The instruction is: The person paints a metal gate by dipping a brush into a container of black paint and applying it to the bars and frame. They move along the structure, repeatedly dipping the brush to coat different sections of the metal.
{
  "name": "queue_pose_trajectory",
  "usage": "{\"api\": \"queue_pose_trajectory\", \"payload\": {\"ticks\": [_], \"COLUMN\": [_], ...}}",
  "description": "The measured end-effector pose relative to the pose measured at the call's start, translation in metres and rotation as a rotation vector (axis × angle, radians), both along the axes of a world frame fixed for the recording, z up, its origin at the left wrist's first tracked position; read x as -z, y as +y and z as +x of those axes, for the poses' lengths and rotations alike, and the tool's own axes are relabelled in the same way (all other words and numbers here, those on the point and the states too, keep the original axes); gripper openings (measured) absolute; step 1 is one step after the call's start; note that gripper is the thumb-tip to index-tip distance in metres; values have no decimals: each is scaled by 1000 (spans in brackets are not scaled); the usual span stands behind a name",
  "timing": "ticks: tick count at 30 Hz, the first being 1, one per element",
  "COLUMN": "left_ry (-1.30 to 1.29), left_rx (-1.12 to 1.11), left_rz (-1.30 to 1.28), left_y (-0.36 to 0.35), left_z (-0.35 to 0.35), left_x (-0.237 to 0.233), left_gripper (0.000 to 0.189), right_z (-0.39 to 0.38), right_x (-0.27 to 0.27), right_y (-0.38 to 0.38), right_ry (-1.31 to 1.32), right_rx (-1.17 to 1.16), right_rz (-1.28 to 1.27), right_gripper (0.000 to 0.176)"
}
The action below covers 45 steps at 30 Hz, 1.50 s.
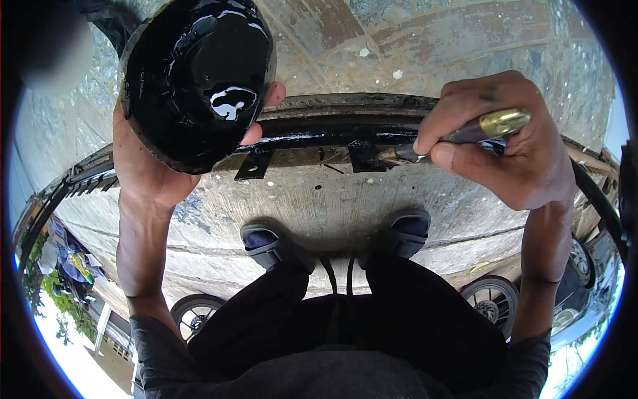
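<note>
My left hand (156,166) grips a cut-open bowl of glossy black paint (199,80) from below, its fingertips showing at the right rim. In my right hand (505,139) is a paintbrush (475,130) with a dark handle and a gold-coloured end. The bristles point left and touch a small flat tab (369,158) below a long black metal bar (319,136). Wet black paint shines on the bar. A second black tab (254,165) with a hole hangs from the bar, left of the first. Part of the bar is hidden behind the bowl and my right hand.
My sandalled feet (269,241) stand on the concrete ground (332,213) below the bar. Behind me are motorcycle wheels (490,302) and a parked car (575,299) at the right. Assorted items (70,256) lie at the far left. Stone paving (425,46) spreads beyond the bar.
</note>
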<state>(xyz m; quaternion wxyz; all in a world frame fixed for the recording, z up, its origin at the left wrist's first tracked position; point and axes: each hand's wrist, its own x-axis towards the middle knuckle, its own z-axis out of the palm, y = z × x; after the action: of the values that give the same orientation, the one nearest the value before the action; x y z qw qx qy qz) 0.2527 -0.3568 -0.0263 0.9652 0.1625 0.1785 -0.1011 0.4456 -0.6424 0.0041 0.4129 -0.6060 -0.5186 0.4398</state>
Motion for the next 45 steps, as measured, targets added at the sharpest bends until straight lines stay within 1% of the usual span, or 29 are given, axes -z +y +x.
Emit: {"api": "queue_pose_trajectory", "payload": {"ticks": [2,4,5,8,9,12,13,16,17,20,22,24,26,29,31,34,36,39,41,43,45], "left_ry": [10,-11,-20,-6,2,-12,-21,-31,-30,-25,-38,-50,-44,-41,-39,-25,-31,-61,-78,-95,-92], "left_rx": [-7,-13,-12,-2,-3,-6,-2,21,10,-22,-19,-17,-38,-45,-57,-86,-60,-8,3,4,-7], "left_rz": [-11,-27,-35,-27,-9,-18,-29,-56,-53,0,21,14,14,15,-10,2,15,-61,-47,-13,49], "left_y": [2,3,4,6,7,7,8,12,13,21,27,31,31,36,37,39,41,36,29,20,5], "left_z": [-4,-5,-4,-5,-7,-10,-9,-7,-10,-17,-19,-20,-23,-28,-32,-39,-38,-26,-22,-18,-13], "left_x": [0,3,4,0,0,3,4,1,0,-6,-3,-1,-2,1,1,0,4,-3,-5,-11,-18], "left_gripper": [84,84,84,84,84,84,83,83,82,81,80,79,79,78,77,75,74,71,69,69,69], "right_z": [-5,-13,-15,-16,-9,-19,-26,-30,-24,-20,-30,-41,-52,-74,-70,-71,-73,-46,-20,1,14], "right_x": [1,-5,-1,5,6,-4,-8,-1,-2,-9,-4,5,10,23,27,30,25,12,-26,-47,-41], "right_y": [-2,-3,-4,-19,-25,-22,-17,-19,-23,-19,2,26,50,75,76,79,79,65,42,7,-39], "right_ry": [104,161,231,198,169,170,202,148,167,87,94,186,191,142,68,77,118,-124,20,-1,-169], "right_rx": [252,503,487,497,495,574,537,443,475,521,465,403,310,129,131,156,138,98,345,509,586], "right_rz": [-5,-106,-127,-329,-284,-154,-159,-158,-195,-211,-94,-29,-92,-110,-144,-126,-150,-272,-312,-274,-183], "right_gripper": [10,12,13,13,11,10,9,8,9,10,10,10,11,10,11,12,12,12,17,17,14]}}
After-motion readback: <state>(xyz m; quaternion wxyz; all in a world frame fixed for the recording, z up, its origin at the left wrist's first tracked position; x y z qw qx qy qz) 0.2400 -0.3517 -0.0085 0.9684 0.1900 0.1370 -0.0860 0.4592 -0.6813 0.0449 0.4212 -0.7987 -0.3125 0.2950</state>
